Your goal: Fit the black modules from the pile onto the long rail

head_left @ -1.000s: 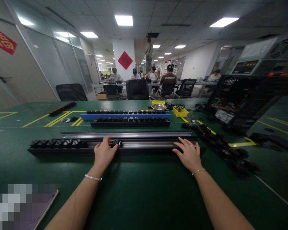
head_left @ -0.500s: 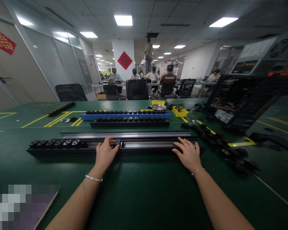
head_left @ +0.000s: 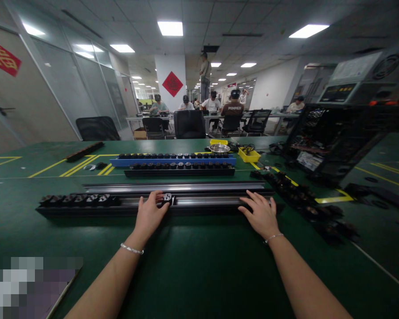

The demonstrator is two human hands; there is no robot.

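A long black rail (head_left: 202,204) lies across the green table in front of me. Several small black sliders (head_left: 76,199) sit in a row at its left end. My left hand (head_left: 149,212) rests on the rail near its middle, fingers closed around one small black slider (head_left: 167,198) that sits in the rail's groove. My right hand (head_left: 261,212) lies flat on the rail's right part, fingers stretched out and holding nothing. A bracelet shows on each wrist.
A second bare rail (head_left: 173,187) lies just behind. Farther back are a blue rail (head_left: 173,160) and a black rail (head_left: 179,170) full of sliders. Loose black parts (head_left: 306,204) spread at right, yellow trays (head_left: 249,155) behind, an open machine case (head_left: 332,141) far right. People sit at a distant table.
My left hand has pushed the single slider a little to the right along the rail. My right hand has stayed where it was.
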